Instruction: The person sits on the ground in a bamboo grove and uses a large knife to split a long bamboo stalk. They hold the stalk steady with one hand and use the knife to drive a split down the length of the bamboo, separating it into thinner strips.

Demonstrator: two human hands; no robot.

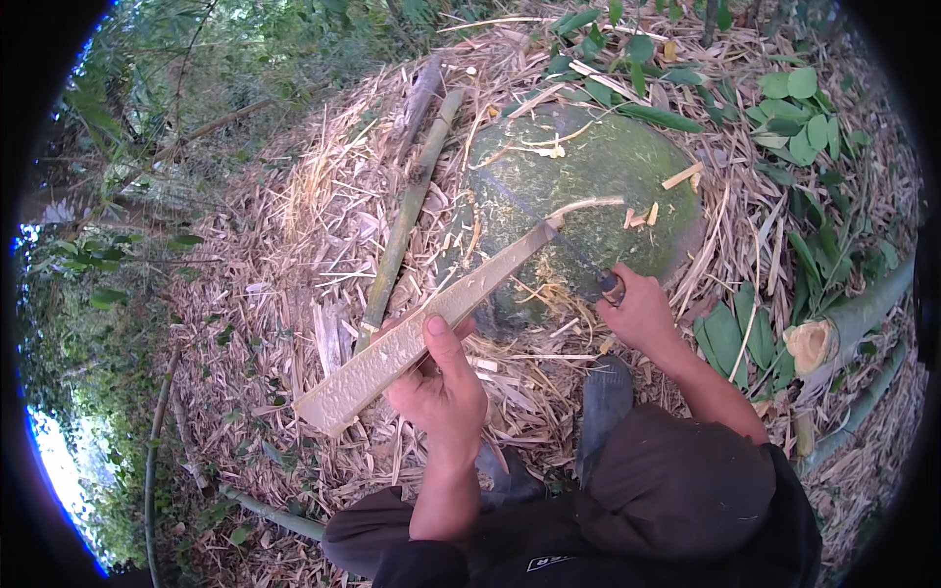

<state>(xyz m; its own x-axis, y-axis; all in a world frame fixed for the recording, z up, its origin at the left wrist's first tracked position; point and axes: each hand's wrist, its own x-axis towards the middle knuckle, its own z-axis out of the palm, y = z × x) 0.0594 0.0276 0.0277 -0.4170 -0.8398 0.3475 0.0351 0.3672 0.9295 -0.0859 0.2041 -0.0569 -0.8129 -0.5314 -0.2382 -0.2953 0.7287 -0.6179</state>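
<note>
My left hand (443, 387) is closed around a long split bamboo strip (431, 318), thumb on its pale inner face. The strip slants up and to the right, its wide end near me and its narrow end over a mossy boulder (598, 162). My right hand (639, 312) grips a knife (585, 260) by its dark handle. Its thin blade points up and left and meets the strip close to the far end. Beyond that contact a curved pale sliver (588, 203) extends over the stone. Small shavings (642, 216) lie on the boulder.
A green bamboo pole (417, 206) lies left of the boulder, beside a weathered piece of wood (420, 103). At the right rests a thick cut bamboo stem (853, 318) among green leaves (799, 127). Dry leaves cover the ground. My boot (606, 397) stands just before the stone.
</note>
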